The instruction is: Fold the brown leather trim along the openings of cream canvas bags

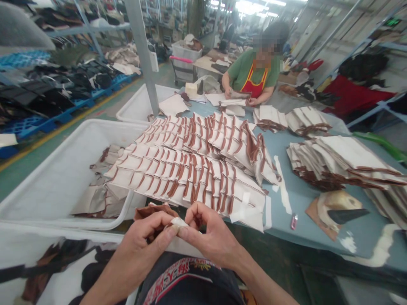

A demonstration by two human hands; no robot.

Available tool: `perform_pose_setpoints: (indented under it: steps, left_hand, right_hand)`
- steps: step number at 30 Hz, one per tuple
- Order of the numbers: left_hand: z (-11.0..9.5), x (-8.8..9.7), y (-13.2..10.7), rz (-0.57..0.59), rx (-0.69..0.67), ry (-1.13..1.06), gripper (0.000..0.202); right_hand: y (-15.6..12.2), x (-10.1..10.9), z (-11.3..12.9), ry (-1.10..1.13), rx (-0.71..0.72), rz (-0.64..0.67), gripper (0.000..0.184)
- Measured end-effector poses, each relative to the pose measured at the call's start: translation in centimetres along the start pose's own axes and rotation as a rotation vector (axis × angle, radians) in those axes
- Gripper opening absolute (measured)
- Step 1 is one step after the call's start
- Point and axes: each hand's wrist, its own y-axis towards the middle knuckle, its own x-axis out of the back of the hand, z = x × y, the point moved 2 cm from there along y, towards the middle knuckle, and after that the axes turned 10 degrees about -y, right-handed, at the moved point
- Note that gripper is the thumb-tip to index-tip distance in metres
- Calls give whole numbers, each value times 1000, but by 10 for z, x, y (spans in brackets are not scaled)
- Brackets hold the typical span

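A green floor (110, 106) with a yellow line (60, 128) runs along the left, beside low blue pallets (65, 113) and blue metal shelving (104, 29). A grey post (143, 51) rises left of centre behind the near bins, next to a blue-grey table (276, 144). Bright ceiling lamps (249, 7) glare at the far end, and another blue frame (370, 110) stands on the right.

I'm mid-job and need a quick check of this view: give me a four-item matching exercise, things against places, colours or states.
1. Light fabric piece
2. Co-worker's apron
3. Small pink tool
4. Large white plastic bin

A. Red with yellow trim
B. Holding loose pieces
C. Pinched by left hand and right hand
D. Lying on the blue-grey tabletop

Pairs: 1-C, 2-A, 3-D, 4-B
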Motion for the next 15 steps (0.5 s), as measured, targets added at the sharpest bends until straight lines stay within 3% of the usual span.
perform_pose_setpoints:
  steps: [7,13,15]
  left_hand:
    - [1,-6,-4,6,9,60,36]
    - [22,-12,5,-12,-119,199,42]
    - [39,-17,8,-108,-125,210,46]
  right_hand:
    - [-5,-9,-12,85,-25,2,50]
    - [-25,-13,-29,-17,-67,-115,24]
    - [-35,-7,-51,-147,-88,-168,16]
